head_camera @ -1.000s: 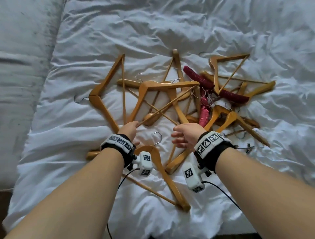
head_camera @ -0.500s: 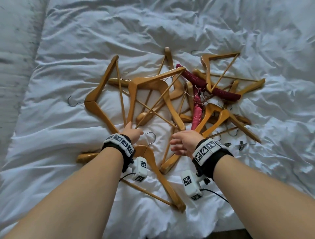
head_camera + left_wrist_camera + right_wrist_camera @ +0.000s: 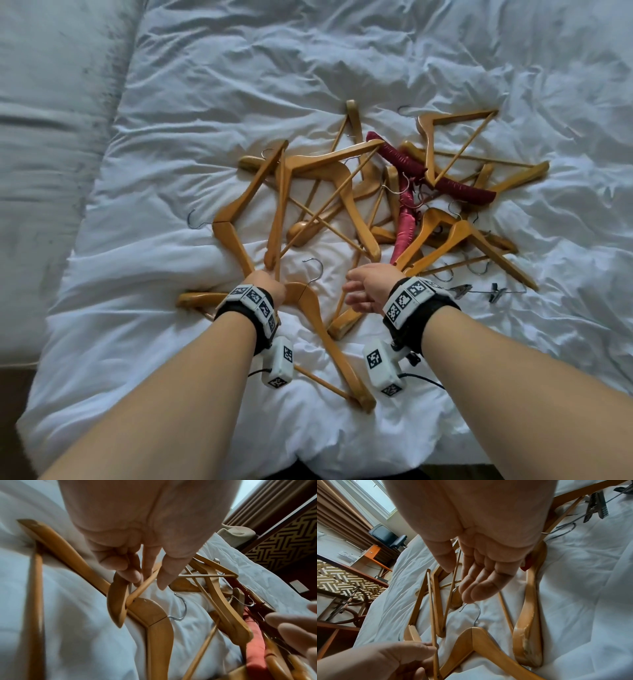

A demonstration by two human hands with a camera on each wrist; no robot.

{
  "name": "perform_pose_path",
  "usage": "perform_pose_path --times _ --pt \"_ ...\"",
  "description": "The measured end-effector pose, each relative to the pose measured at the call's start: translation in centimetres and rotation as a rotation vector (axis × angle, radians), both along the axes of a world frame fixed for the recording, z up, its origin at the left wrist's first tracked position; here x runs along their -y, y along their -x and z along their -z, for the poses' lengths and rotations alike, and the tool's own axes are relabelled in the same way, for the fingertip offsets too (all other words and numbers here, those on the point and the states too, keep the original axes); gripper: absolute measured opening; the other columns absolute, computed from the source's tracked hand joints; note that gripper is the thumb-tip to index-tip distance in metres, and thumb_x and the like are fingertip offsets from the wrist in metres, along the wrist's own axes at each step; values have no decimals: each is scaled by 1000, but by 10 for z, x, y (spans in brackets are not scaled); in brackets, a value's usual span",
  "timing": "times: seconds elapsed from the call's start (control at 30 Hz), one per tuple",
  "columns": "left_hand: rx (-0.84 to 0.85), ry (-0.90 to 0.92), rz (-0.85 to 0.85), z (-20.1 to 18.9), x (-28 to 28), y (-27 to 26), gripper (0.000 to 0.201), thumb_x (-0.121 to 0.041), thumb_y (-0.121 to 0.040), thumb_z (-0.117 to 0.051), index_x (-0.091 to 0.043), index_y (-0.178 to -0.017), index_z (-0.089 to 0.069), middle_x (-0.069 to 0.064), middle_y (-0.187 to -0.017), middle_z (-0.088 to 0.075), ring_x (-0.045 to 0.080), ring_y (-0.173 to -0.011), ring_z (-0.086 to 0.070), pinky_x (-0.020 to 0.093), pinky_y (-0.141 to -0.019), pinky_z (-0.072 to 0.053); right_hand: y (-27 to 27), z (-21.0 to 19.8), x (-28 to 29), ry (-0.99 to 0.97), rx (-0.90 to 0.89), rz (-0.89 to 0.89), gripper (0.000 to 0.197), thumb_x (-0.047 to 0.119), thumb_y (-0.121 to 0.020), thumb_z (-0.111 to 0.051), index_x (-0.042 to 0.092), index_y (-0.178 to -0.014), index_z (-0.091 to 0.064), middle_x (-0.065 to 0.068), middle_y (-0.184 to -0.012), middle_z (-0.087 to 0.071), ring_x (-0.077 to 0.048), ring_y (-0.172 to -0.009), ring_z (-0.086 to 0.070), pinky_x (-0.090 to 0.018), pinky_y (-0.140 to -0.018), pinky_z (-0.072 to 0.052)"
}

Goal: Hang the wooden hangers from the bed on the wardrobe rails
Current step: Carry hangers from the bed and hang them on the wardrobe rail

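1. Soft, even daylight, rather dim and cool on the white duvet (image 3: pixel 342 61)
2. Its source is a window (image 3: pixel 373 494) above the duvet's far side in the right wrist view
3. Shadows around the duvet's folds are faint
4. Both wrist views bend strongly at the edges
5. The left hand (image 3: pixel 137 520) is blurred, close to the lens
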State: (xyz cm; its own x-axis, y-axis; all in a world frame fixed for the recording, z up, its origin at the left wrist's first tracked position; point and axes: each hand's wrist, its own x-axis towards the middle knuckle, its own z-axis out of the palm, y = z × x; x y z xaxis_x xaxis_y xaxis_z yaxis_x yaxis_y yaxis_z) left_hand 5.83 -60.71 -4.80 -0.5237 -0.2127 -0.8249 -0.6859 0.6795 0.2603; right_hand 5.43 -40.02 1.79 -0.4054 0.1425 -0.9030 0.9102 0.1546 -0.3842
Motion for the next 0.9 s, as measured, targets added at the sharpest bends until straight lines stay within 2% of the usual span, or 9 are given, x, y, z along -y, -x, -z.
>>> perform_pose_path --times 0.23,0.33,0.37,0.5,0.57,0.63,0.7,0.8,0.9 --pt "-51 -40 -156 -59 0 -29 20 -28 -81 -78 -12 -89 -69 6 -82 -68 23 -82 -67 33 -78 -58 -14 -28 8 45 -28 -109 16 16 -96 -54 3 -106 -57 -13 -88 -64 -23 -57 -62 -30 -52 -51" --pt "-126 -55 -225 -89 -7 -40 32 -31 -83 -71 -4 -100 -72 16 -98 -72 32 -94 -70 39 -82 -59 -20 -42 9 62 -37 -160 17 16 -97 -53 3 -106 -57 -12 -86 -63 -22 -55 -61 -27 -51 -50" --pt "-156 -88 -279 -100 -12 -45 28 -29 -84 -71 -3 -96 -71 18 -101 -72 33 -97 -71 43 -85 -60 -21 -46 9 68 -43 -176 16 16 -97 -53 2 -104 -58 -12 -85 -62 -22 -55 -61 -28 -51 -50" --pt "-230 -216 -513 -124 -29 -66 16 -18 -79 -74 -7 -80 -63 16 -73 -62 32 -70 -66 52 -74 -62 -32 -64 6 119 -52 -254 14 14 -96 -52 2 -99 -59 -12 -83 -61 -22 -53 -58 -29 -53 -47" --pt "-254 -234 -553 -134 -37 -79 16 -21 -74 -71 -8 -80 -63 16 -77 -61 30 -72 -62 48 -75 -61 -38 -70 2 131 -58 -306 16 15 -95 -53 1 -100 -59 -12 -86 -62 -22 -55 -59 -31 -56 -50" --pt "-263 -246 -607 -137 -44 -94 17 -21 -75 -67 -9 -86 -65 17 -90 -67 33 -85 -67 50 -84 -60 -44 -71 -2 128 -66 -336 18 14 -94 -53 0 -104 -59 -12 -87 -64 -22 -55 -61 -31 -56 -52" --pt "-262 -236 -662 -139 -49 -109 3 -16 -84 -65 -14 -86 -64 14 -98 -67 33 -95 -66 50 -87 -59 -48 -67 -6 131 -54 -360 20 13 -94 -52 0 -107 -58 -11 -85 -64 -23 -55 -61 -30 -55 -52" --pt "-239 -234 -703 -132 -48 -124 15 -11 -91 -62 -19 -80 -58 10 -94 -61 28 -85 -62 46 -85 -60 -56 -59 -6 133 -27 -383 21 15 -92 -52 1 -106 -59 -10 -83 -64 -25 -58 -62 -34 -63 -52" --pt "-200 -263 -770 -125 -42 -129 15 -8 -94 -56 -14 -80 -56 12 -84 -51 25 -73 -52 36 -75 -53 -58 -49 -2 128 -26 -385 20 18 -91 -54 2 -100 -60 -11 -83 -65 -27 -63 -63 -38 -68 -51"
